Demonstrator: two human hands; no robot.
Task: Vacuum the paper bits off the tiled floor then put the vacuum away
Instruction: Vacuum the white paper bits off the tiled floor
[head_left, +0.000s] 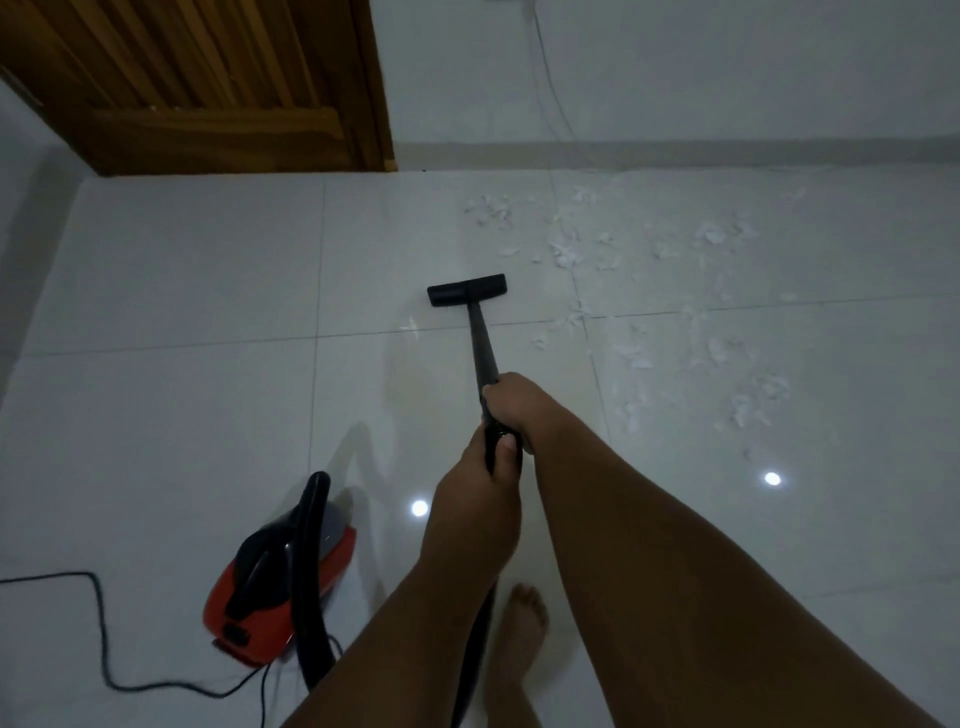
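A black vacuum wand (480, 343) runs from my hands down to a flat black floor nozzle (466, 289) resting on the white tiled floor (182, 270). My right hand (511, 402) grips the wand higher up the tube, and my left hand (475, 499) grips it just behind, both closed around it. White paper bits (644, 291) lie scattered to the right of and beyond the nozzle. The red and black vacuum body (283, 577) sits on the floor at my lower left, its black hose (311, 597) curving back toward me.
A black power cord (98, 623) snakes across the floor left of the vacuum body. A wooden door (208, 83) stands at the back left, a white wall (675, 67) with a thin cable at the back. My bare foot (522, 639) is below my hands.
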